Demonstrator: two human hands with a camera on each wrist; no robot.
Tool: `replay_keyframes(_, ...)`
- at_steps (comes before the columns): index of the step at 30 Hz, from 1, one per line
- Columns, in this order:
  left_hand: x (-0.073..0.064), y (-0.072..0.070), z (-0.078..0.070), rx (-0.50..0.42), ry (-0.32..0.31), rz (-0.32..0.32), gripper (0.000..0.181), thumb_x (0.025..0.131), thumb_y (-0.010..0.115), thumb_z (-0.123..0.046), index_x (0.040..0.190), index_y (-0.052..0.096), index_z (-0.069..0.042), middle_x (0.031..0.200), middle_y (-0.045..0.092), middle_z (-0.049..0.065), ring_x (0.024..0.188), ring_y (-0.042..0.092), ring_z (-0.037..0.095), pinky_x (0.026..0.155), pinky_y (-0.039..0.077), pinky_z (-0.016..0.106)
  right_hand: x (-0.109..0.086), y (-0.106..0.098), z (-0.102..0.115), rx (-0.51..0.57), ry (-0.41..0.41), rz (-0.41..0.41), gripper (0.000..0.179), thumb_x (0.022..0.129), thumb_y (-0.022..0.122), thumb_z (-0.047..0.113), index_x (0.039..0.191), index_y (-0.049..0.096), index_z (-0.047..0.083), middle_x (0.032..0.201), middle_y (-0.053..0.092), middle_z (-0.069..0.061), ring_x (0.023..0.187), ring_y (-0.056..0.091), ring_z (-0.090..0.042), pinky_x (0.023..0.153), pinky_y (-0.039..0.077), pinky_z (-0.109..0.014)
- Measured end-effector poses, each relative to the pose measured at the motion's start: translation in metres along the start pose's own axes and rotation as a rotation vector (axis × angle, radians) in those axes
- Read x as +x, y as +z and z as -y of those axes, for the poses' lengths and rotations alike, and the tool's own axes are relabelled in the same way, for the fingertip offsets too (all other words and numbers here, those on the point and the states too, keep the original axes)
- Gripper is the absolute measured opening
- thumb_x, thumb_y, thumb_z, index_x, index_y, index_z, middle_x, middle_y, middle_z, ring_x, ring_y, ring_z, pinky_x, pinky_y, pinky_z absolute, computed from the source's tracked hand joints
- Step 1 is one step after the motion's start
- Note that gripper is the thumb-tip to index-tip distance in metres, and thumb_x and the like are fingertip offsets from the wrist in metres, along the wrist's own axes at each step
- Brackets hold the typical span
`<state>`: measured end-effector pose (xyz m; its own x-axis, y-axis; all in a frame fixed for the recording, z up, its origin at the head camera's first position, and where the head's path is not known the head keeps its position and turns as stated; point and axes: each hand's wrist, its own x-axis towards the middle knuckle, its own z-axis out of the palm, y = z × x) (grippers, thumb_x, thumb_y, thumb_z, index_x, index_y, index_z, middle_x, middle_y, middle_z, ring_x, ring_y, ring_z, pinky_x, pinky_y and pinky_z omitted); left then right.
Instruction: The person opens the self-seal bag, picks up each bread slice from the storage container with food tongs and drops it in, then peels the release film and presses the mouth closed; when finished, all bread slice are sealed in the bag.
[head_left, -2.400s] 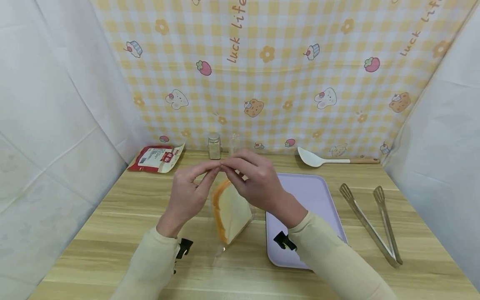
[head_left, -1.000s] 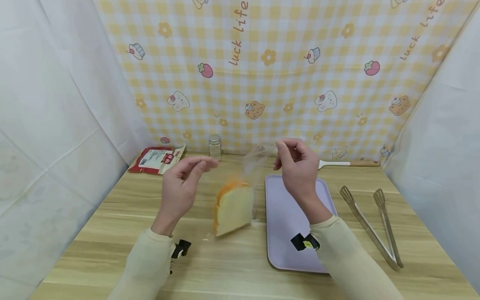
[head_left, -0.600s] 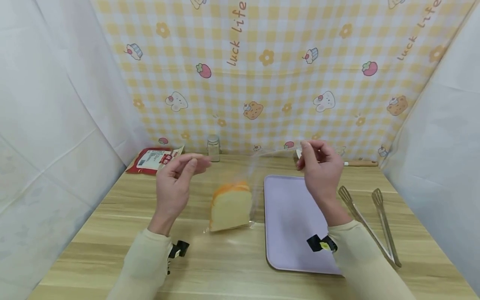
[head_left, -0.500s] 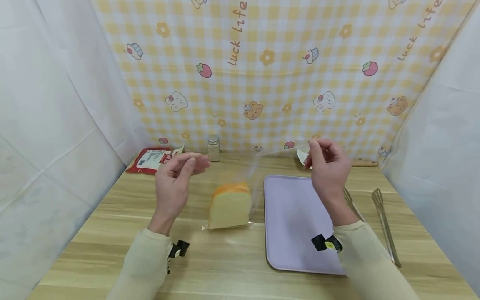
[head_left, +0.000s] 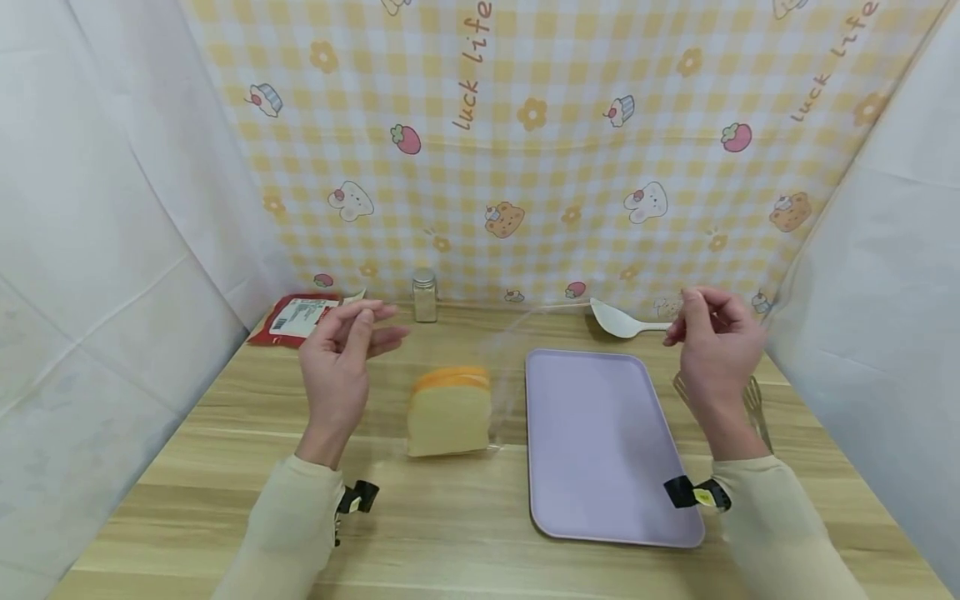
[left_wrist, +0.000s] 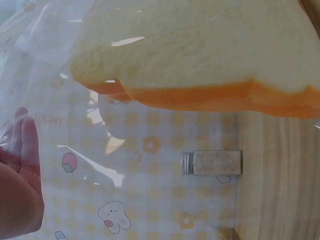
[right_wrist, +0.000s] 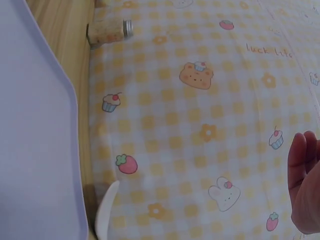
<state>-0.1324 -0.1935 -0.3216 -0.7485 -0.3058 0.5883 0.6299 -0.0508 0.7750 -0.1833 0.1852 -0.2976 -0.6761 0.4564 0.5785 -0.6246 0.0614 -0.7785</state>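
Observation:
A slice of bread (head_left: 448, 417) with an orange-brown crust stands nearly upright in a clear plastic bag (head_left: 504, 400) on the wooden table. Beyond the bread's left side, my left hand (head_left: 341, 358) pinches the bag's film between thumb and forefinger, its other fingers spread. Film also crosses the left hand (left_wrist: 20, 185) in the left wrist view. My right hand (head_left: 716, 350) is raised past the tray's far right corner, thumb tip against the curled forefinger. A faint film edge runs from the bag towards it, but whether anything is between those fingertips is too faint to tell.
A lilac tray (head_left: 600, 450) lies right of the bread. Along the back are a red and white packet (head_left: 296, 321), a glass seasoning jar (head_left: 424, 298) and a white spatula (head_left: 618, 321). Metal tongs (head_left: 756, 408) lie at right, mostly behind the right arm.
The hands met above the bread at first; the right hand has since moved far right, drawing film with it. The left hand has drifted left. The bread has turned its cut face forward.

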Motion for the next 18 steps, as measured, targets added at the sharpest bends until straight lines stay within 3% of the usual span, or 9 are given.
replay_keyframes(5, -0.001, 0.001, 0.003, -0.024, -0.001, -0.007, 0.025, 0.109, 0.058, -0.012, 0.117, 0.064, 0.011, 0.103, 0.080, 0.002, 0.082, 0.081, 0.016, 0.075, 0.065, 0.032, 0.000, -0.015, -0.004, 0.008, 0.043, -0.028, 0.014, 0.098, 0.074, 0.008, 0.088, 0.072, 0.000, 0.061, 0.060, -0.004, 0.044, 0.057, -0.012, 0.046, 0.051, -0.021)
replay_keyframes(12, -0.002, 0.003, 0.006, -0.037, -0.004, 0.021, 0.019, 0.112, 0.051, -0.016, 0.116, 0.061, 0.000, 0.100, 0.081, 0.002, 0.081, 0.081, 0.017, 0.074, 0.065, 0.032, 0.001, -0.029, -0.004, 0.051, 0.064, -0.082, 0.018, 0.096, 0.077, 0.008, 0.089, 0.071, -0.007, 0.063, 0.063, -0.007, 0.044, 0.058, -0.012, 0.044, 0.051, -0.021)
replay_keyframes(18, -0.003, 0.005, 0.006, -0.029, -0.005, 0.025, 0.015, 0.113, 0.050, -0.018, 0.114, 0.062, -0.008, 0.097, 0.081, 0.003, 0.080, 0.081, 0.017, 0.075, 0.065, 0.033, 0.004, -0.040, -0.006, 0.052, 0.094, -0.129, 0.013, 0.096, 0.077, 0.007, 0.090, 0.072, -0.004, 0.063, 0.062, -0.005, 0.043, 0.058, -0.011, 0.044, 0.051, -0.021)
